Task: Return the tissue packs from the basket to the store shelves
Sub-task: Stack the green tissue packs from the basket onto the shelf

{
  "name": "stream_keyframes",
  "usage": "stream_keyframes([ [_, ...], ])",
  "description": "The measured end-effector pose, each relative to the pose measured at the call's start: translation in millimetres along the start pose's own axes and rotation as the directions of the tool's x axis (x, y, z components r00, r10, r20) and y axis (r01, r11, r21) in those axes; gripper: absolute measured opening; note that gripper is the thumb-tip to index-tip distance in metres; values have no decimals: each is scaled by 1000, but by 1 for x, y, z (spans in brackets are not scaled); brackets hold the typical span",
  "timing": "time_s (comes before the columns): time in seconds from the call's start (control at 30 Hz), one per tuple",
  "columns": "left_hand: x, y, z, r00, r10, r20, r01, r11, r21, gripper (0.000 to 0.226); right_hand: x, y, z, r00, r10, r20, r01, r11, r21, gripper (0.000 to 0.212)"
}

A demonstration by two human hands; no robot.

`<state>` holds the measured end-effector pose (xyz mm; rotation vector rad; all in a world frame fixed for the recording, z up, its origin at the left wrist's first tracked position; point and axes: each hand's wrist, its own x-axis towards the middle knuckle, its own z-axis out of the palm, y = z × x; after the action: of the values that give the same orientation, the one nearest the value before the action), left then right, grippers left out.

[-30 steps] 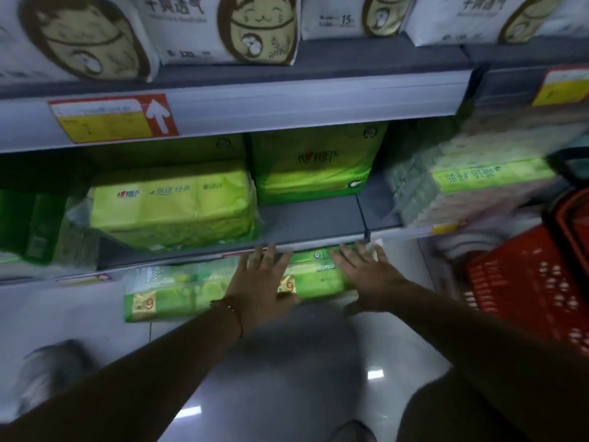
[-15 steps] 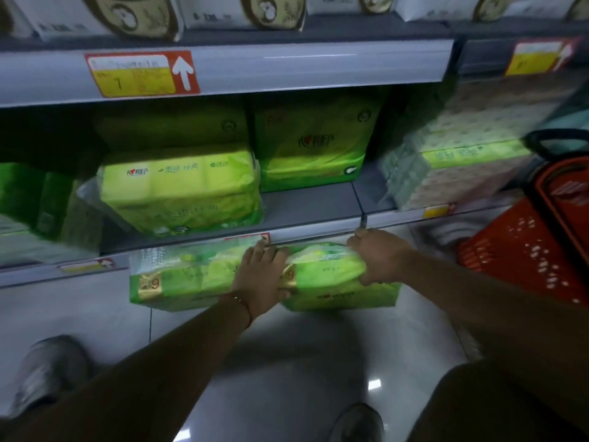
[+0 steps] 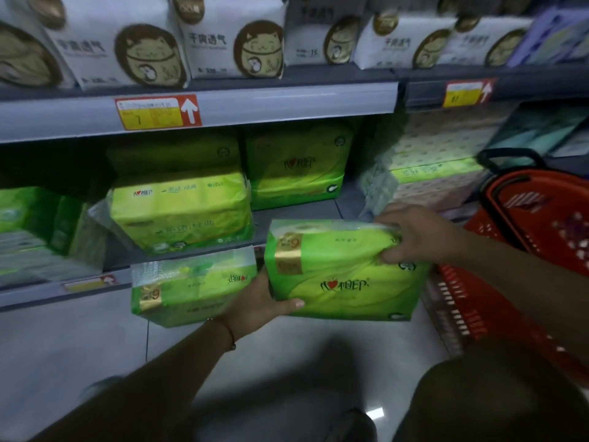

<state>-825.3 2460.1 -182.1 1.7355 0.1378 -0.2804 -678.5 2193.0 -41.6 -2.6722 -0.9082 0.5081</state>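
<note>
Before the dim shelf [image 3: 197, 103], my left hand [image 3: 255, 306] and right hand [image 3: 414, 234] both clutch the green tissue pack [image 3: 344, 275]; its slick wrap could slip from my thumb.

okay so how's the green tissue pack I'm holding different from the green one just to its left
The held pack is gripped by both hands, left hand underneath and right hand on top; the left pack is not gripped by either hand. The held pack's logo reads upright; the left pack's is upside down. The held pack sits nearer the red basket. Both are green with a gold 9 label.
</note>
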Motion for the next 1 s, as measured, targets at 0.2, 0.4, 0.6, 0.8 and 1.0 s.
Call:
stream_keyframes([
  [0.2, 32, 29, -15, 967, 38, -252, -98, 968, -231, 57, 16, -9, -20, 967, 108, -232, -75, 986, 149, 56],
  [0.4, 53, 33, -23, 889, 66, -454, -188, 955, -229, 46, 55, -3, 3, 905, 283, -317, -167, 923, 348, 59],
  [0.6, 73, 26, -16, 831, 72, -552, -210, 959, -192, 44, 83, 8, 9, 831, 350, -432, -144, 886, 441, 71],
  [0.8, 108, 35, -7, 800, 84, -595, -207, 968, -142, 51, 106, 20, -2, 713, 557, -425, 81, 537, 840, 83],
  [1.0, 134, 21, -16, 737, 7, -676, -69, 996, -64, 46, 131, 38, 27, 780, 540, -315, 164, 310, 937, 67],
])
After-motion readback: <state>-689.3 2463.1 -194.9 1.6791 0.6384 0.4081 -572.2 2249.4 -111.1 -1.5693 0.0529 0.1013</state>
